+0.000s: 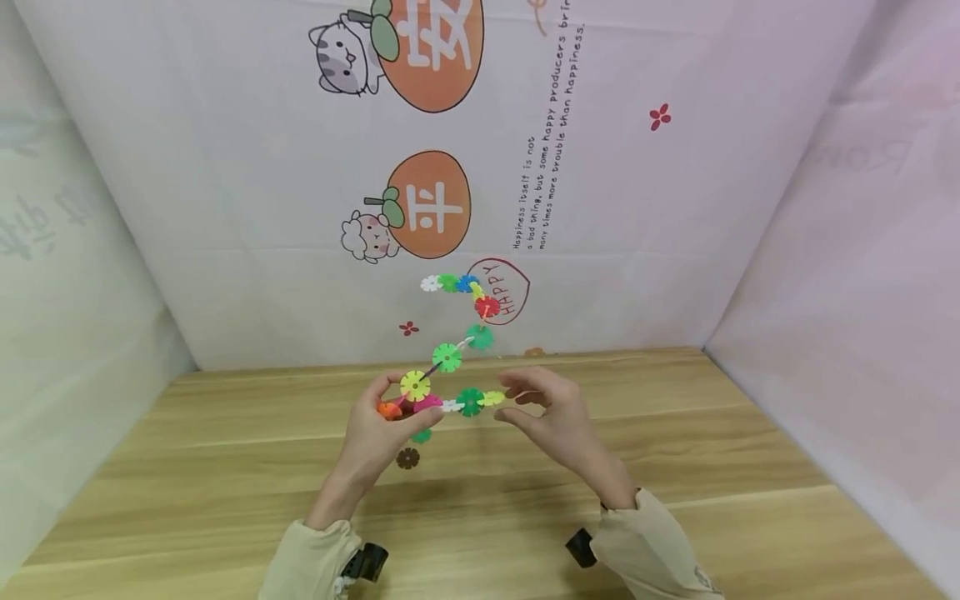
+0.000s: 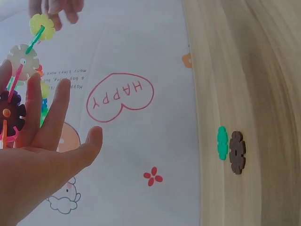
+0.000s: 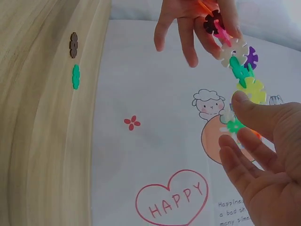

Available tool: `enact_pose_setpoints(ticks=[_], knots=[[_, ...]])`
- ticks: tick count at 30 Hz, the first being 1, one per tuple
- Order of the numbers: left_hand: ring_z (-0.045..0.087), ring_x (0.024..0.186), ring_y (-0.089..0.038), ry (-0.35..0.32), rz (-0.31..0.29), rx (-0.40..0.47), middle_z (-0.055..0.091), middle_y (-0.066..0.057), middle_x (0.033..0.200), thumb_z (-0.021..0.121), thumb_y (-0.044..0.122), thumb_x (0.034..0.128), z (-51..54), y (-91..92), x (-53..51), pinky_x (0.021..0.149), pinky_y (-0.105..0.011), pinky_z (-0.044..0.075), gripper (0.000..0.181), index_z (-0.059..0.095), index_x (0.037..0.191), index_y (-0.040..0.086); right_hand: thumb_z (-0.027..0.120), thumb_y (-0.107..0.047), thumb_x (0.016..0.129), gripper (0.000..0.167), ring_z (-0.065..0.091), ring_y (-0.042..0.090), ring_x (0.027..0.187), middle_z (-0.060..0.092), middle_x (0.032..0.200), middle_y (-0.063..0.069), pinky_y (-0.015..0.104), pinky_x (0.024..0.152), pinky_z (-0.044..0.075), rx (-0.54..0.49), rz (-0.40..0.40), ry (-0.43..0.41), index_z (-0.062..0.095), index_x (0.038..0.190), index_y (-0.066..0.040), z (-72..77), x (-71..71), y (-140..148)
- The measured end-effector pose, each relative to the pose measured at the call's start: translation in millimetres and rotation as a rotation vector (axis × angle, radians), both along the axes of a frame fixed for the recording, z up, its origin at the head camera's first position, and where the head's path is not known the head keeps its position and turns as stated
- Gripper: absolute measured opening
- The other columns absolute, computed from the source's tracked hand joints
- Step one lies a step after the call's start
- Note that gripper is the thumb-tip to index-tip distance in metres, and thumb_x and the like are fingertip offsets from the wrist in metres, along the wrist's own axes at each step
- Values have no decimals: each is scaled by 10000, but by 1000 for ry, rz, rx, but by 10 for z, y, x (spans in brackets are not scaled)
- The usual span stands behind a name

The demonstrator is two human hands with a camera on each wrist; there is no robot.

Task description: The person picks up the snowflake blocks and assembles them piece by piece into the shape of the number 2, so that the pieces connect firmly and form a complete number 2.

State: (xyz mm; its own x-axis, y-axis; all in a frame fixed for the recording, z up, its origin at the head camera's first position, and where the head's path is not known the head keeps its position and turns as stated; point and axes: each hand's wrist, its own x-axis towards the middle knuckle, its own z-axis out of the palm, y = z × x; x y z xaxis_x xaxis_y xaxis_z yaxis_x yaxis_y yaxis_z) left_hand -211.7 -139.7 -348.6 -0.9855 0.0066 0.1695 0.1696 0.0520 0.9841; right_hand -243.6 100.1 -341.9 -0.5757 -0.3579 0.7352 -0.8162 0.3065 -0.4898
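Observation:
My left hand (image 1: 378, 433) pinches a chain of interlocking plastic snowflake discs near its pink disc (image 1: 427, 404), above the table. An orange disc (image 1: 389, 410) sits by the left fingers. One run goes right through a white and a green disc (image 1: 471, 402) to a yellow end disc (image 1: 492, 398). The longer run rises from another yellow disc (image 1: 415, 386) past a red disc (image 1: 487, 307) to a white end disc (image 1: 431, 283). Beside the yellow end disc is my right hand (image 1: 555, 417), thumb and fingers apart. In the right wrist view its thumb overlaps that disc (image 3: 254, 89); contact is unclear.
A loose green disc (image 2: 222, 143) and a brown disc (image 2: 237, 153) lie close together on the wooden table (image 1: 247, 467). Printed white cloth (image 1: 262, 208) hangs behind the table, with more cloth along both sides.

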Motion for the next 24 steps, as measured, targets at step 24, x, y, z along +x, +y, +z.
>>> enact_pose_setpoints(ticks=[24], knots=[[616, 829, -242, 29, 30, 54, 609, -128, 1028, 806, 213, 793, -31, -204, -73, 749, -333, 550, 415, 565, 1125, 150, 718, -82, 863, 224, 637, 219, 824, 670, 951, 104, 329, 746, 542, 268, 141, -704, 662, 1053, 23, -612, -646, -792]])
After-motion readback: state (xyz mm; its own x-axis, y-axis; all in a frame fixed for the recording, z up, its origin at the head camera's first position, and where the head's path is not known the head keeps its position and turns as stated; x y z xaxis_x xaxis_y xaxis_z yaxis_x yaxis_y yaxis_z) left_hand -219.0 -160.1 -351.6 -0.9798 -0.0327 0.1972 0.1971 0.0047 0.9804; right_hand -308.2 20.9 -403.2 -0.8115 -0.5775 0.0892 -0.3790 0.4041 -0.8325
